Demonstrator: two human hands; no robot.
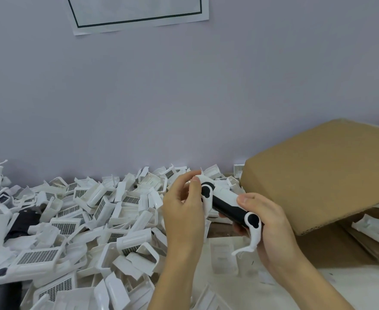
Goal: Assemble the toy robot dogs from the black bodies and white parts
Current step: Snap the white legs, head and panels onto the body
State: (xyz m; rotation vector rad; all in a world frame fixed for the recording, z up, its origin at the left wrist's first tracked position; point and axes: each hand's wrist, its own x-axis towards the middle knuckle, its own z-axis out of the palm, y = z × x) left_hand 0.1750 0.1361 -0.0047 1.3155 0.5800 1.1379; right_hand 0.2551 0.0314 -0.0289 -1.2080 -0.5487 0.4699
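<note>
Lilac wall behind, both the left hand (184, 206) and right hand (266, 222) grip a toy dog (226, 204) at lower centre; hard pressing could snap its thin white leg (251, 240).

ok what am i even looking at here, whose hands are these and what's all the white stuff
There is no machine here. The one picture comes from a camera worn on a person's head, looking forward and down, so the two hands are the wearer's own. Both grip a half-built toy robot dog: a black body with white legs. The left hand pinches its far end, and the right hand holds the near end, where a white leg hangs down. The heap of white plastic parts on the table, to the left, is loose pieces awaiting assembly. On the right, a brown cardboard box lies tilted. A sheet of paper hangs on the wall behind.
</note>
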